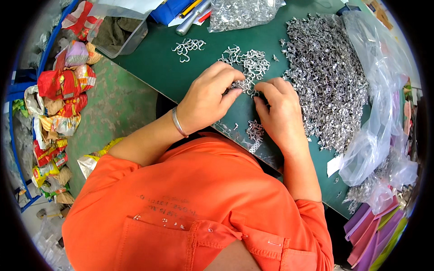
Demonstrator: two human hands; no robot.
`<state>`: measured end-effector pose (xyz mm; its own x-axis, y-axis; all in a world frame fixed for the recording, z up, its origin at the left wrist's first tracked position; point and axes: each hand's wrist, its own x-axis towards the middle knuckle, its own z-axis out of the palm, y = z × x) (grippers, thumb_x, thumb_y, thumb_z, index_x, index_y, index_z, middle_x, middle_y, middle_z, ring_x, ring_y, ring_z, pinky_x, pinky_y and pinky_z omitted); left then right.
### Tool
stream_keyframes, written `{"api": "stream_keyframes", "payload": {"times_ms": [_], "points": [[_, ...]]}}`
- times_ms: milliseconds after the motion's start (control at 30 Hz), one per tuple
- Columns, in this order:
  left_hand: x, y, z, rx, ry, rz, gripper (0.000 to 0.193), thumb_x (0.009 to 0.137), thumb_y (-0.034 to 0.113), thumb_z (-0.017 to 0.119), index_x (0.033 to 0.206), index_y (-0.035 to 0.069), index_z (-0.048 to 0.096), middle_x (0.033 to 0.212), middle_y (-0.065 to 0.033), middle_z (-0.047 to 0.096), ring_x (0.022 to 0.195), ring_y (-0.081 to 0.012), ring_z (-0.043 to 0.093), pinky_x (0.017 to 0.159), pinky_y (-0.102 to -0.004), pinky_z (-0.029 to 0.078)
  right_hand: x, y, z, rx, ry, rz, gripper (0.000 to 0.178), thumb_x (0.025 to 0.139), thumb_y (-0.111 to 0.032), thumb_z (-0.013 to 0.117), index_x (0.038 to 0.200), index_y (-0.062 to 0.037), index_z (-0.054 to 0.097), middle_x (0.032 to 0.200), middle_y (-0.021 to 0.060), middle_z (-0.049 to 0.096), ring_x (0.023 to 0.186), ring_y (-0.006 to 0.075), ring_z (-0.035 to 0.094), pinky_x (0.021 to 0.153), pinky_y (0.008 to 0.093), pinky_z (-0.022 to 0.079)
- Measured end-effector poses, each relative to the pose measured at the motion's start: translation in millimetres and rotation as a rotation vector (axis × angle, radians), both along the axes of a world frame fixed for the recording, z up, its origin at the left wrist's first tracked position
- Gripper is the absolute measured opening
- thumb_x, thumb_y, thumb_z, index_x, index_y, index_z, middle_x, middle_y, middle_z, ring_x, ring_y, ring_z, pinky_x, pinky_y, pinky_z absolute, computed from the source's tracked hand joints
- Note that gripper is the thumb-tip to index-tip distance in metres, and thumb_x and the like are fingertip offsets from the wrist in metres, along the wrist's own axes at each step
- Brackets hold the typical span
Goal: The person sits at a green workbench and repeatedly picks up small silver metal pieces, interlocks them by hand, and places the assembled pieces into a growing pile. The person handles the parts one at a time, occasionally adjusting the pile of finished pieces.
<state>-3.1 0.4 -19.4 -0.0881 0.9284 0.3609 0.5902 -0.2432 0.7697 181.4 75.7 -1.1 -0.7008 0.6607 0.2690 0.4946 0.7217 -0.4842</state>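
Both my hands work close together over the green table. My left hand point(209, 95), with a silver bangle at its wrist, is closed with thumb and fingers around small grey metal pieces point(238, 85). Thumb and index finger of my right hand point(281, 108) pinch a small curved metal piece point(256, 94). Just beyond the fingertips lies a loose pile of silvery curved metal hooks point(256, 63). Nearer me, by the table edge, sits a smaller heap of metal parts point(255, 131). The fingers partly hide what they hold.
A large heap of small metal parts point(327, 77) covers the right side, beside clear plastic bags point(377, 108). A few hooks point(189, 45) lie to the left. A filled plastic bag point(242, 16), a metal-handled tool point(192, 20) and a clear bin point(131, 43) stand behind.
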Motion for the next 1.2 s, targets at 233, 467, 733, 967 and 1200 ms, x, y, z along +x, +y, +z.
{"api": "stream_keyframes", "payload": {"times_ms": [233,467,733,967,1200], "points": [[4.1,-1.7,2.1,0.059,0.020,-0.029,0.022,0.084,-0.005,0.068,0.106,0.001,0.065,0.104,-0.0115,0.061,0.078,-0.0182,0.062,0.067,-0.0270,0.052,-0.1,-0.9,-4.0,0.037,0.044,0.037,0.021,0.074,0.000,0.067,0.093,-0.0076,0.063,0.086,0.0068,0.061,0.085,0.0290,0.058,0.075,0.0414,0.044],[9.7,-4.3,8.0,0.032,-0.050,-0.038,0.022,0.085,-0.006,0.067,0.106,0.000,0.066,0.104,-0.0111,0.061,0.078,-0.0166,0.062,0.067,-0.0259,0.052,2.3,1.8,-8.8,-0.037,0.150,0.055,0.026,0.072,0.006,0.063,0.095,-0.0068,0.060,0.081,0.0076,0.060,0.079,0.0300,0.059,0.074,0.0420,0.044],[7.6,-6.5,10.0,0.057,-0.052,-0.045,0.023,0.085,-0.007,0.067,0.107,0.000,0.066,0.105,-0.0112,0.061,0.078,-0.0152,0.063,0.067,-0.0255,0.052,4.8,-1.7,-4.2,-0.156,0.145,0.083,0.027,0.073,0.006,0.071,0.096,-0.0050,0.062,0.085,0.0108,0.062,0.082,0.0307,0.062,0.074,0.0395,0.050],[12.0,-13.4,16.0,-0.179,-0.357,-0.145,0.017,0.084,-0.001,0.073,0.101,-0.001,0.069,0.093,-0.0079,0.065,0.075,-0.0124,0.063,0.065,-0.0250,0.051,5.8,-6.4,-1.1,-0.915,0.772,0.114,0.019,0.082,0.012,0.070,0.093,-0.0013,0.060,0.094,0.0043,0.063,0.088,0.0114,0.063,0.077,0.0250,0.052],[9.6,-15.5,20.0,-0.069,-0.269,-0.090,0.005,0.087,0.000,0.071,0.092,-0.001,0.070,0.080,-0.0070,0.066,0.067,-0.0104,0.062,0.060,-0.0240,0.049,6.2,-5.7,-0.3,-0.861,0.831,0.226,0.022,0.084,0.015,0.066,0.097,-0.0009,0.058,0.099,0.0072,0.061,0.094,0.0155,0.065,0.084,0.0278,0.054]]}}
